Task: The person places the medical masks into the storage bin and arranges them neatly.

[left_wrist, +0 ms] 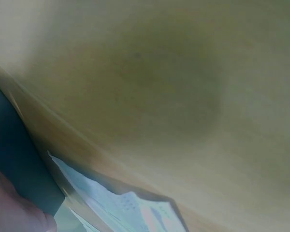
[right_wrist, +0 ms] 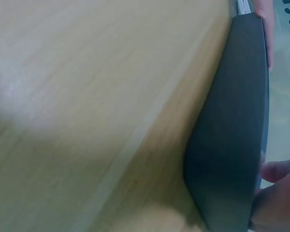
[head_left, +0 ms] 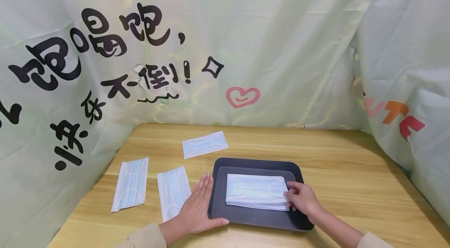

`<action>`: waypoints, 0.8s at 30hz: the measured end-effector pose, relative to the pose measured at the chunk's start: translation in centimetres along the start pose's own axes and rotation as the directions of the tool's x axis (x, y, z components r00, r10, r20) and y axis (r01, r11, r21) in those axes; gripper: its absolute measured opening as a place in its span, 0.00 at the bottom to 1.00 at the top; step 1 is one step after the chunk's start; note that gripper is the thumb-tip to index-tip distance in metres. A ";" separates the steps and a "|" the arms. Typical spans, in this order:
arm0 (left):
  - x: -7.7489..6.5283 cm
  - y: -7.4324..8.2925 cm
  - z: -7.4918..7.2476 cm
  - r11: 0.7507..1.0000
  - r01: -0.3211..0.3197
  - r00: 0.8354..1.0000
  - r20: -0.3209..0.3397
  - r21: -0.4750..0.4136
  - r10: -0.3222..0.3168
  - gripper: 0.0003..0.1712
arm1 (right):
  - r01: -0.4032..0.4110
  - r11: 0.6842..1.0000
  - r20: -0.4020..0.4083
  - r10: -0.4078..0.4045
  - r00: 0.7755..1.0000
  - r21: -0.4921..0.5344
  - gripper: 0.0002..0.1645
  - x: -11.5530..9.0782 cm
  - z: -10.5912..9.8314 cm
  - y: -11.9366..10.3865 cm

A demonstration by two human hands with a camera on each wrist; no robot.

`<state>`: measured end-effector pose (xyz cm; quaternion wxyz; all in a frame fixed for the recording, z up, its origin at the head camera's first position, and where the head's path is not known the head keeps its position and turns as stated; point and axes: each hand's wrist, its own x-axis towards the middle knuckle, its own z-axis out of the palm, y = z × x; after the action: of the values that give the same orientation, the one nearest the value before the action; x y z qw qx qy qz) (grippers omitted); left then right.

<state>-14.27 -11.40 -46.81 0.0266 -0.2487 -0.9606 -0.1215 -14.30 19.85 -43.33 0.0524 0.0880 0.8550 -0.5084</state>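
A dark grey tray (head_left: 258, 165) stands on the table with a small pile of pale blue disposable face masks (head_left: 258, 188) in it. My right hand (head_left: 303, 198) reaches over the tray's right rim and pinches the top mask's right end between thumb and fingers. Along the left rim lies my left hand (head_left: 197, 208), its fingers straight and the thumb spread beside the front left corner. In the right wrist view, the tray's side wall (right_wrist: 227, 125) partly hides the right hand (right_wrist: 280, 198).
Left of the tray lie two loose masks, one farther out (head_left: 131, 185) and one (head_left: 172, 189) partly behind the left hand. A third mask (head_left: 205, 144) lies beyond the tray. A printed cloth (head_left: 281, 52) hangs behind the wooden table (head_left: 351, 170).
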 end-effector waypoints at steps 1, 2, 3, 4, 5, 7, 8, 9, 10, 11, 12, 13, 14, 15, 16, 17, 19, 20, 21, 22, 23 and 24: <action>0.0 0.0 0.0 1.000 0.000 1.000 0.001 -0.002 0.000 0.69 | 0.009 1.000 0.002 -0.009 1.000 -0.028 0.26 -0.1 -0.1 -0.1; 0.0 0.0 0.0 1.000 0.001 1.000 0.002 -0.004 -0.001 0.69 | 0.017 0.998 0.004 -0.017 1.000 -0.059 0.26 -0.1 -0.2 -0.1; 0.0 0.0 0.0 1.000 0.002 1.000 0.004 -0.006 -0.002 0.69 | 0.030 0.995 0.008 -0.029 1.000 -0.093 0.27 -0.2 -0.3 -0.2; 0.0 0.0 -0.1 1.000 0.004 1.000 0.007 -0.009 -0.003 0.69 | 0.041 0.991 0.013 -0.040 0.999 -0.128 0.27 -0.4 -0.4 -0.2; 0.0 0.1 -0.1 1.000 0.005 1.000 0.009 -0.010 -0.005 0.69 | 0.051 0.986 0.018 -0.049 0.999 -0.157 0.27 -0.5 -0.6 -0.3; 0.0 0.1 -0.1 1.000 0.007 1.000 0.010 -0.013 -0.007 0.69 | 0.067 0.977 0.028 -0.063 0.998 -0.204 0.27 -0.7 -0.8 -0.4; 0.0 0.1 -0.1 1.000 0.009 1.000 0.011 -0.013 -0.008 0.69 | 0.083 0.971 0.033 -0.078 0.996 -0.225 0.26 -0.9 -0.9 -0.5; 0.0 0.1 -0.1 1.000 0.010 1.000 0.012 -0.013 -0.010 0.69 | 0.100 0.964 0.036 -0.094 0.995 -0.247 0.25 -1.0 -1.1 -0.6; 0.0 0.1 -0.1 1.000 0.010 1.000 0.012 -0.015 -0.010 0.69 | 0.111 0.959 0.037 -0.105 0.994 -0.261 0.25 -1.1 -1.2 -0.6; 0.0 0.1 -0.1 1.000 0.010 1.000 0.011 -0.015 -0.010 0.69 | 0.135 0.951 0.036 -0.131 0.991 -0.278 0.24 -1.3 -1.3 -0.6; 0.0 0.1 -0.1 1.000 0.010 1.000 0.010 -0.016 -0.009 0.69 | 0.164 0.942 0.032 -0.162 0.986 -0.294 0.22 -1.4 -1.4 -0.6; 0.0 0.1 -0.1 1.000 0.009 1.000 0.009 -0.017 -0.009 0.69 | 0.198 0.932 0.020 -0.202 0.979 -0.303 0.21 -1.5 -1.5 -0.6; 0.0 0.1 -0.1 1.000 0.009 1.000 0.009 -0.017 -0.009 0.69 | 0.235 0.920 0.006 -0.245 0.969 -0.314 0.20 -1.6 -1.6 -0.5; 0.1 0.1 0.0 1.000 0.009 1.000 0.009 -0.016 -0.008 0.69 | 0.281 0.905 -0.014 -0.301 0.953 -0.320 0.19 -1.7 -1.6 -0.4; 0.1 0.1 0.0 1.000 0.008 1.000 0.008 -0.014 -0.008 0.69 | 0.332 0.884 -0.036 -0.364 0.931 -0.329 0.18 -1.8 -1.6 -0.2; 0.1 0.0 0.0 1.000 0.007 1.000 0.008 -0.013 -0.007 0.69 | 0.390 0.855 -0.062 -0.434 0.899 -0.341 0.17 -2.0 -1.5 0.0; 0.1 0.0 0.0 1.000 0.005 1.000 0.008 -0.015 -0.005 0.69 | 0.477 0.794 -0.111 -0.550 0.827 -0.377 0.19 -2.2 -1.4 0.3; 0.1 0.0 0.0 1.000 0.005 1.000 0.008 -0.015 -0.005 0.69 | 0.509 0.757 -0.125 -0.599 0.791 -0.410 0.21 -2.3 -1.4 0.5; 0.1 0.0 0.0 1.000 0.005 1.000 0.008 -0.016 -0.005 0.69 | 0.530 0.724 -0.134 -0.637 0.759 -0.442 0.23 -2.4 -1.4 0.7; 0.1 0.0 0.0 1.000 0.005 1.000 0.008 -0.018 -0.005 0.69 | 0.540 0.698 -0.136 -0.661 0.738 -0.471 0.25 -2.5 -1.4 0.9; 0.1 0.0 0.0 1.000 0.006 1.000 0.007 -0.021 -0.006 0.69 | 0.540 0.678 -0.130 -0.675 0.727 -0.498 0.28 -2.6 -1.4 1.1; 0.1 0.0 0.0 1.000 0.006 1.000 0.005 -0.023 -0.005 0.69 | 0.532 0.666 -0.119 -0.675 0.728 -0.524 0.31 -2.7 -1.5 1.3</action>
<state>-14.34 -11.41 -46.77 0.0210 -0.2467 -0.9598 -0.1321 -11.39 21.51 -43.25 -0.2339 -0.1420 0.9256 -0.2615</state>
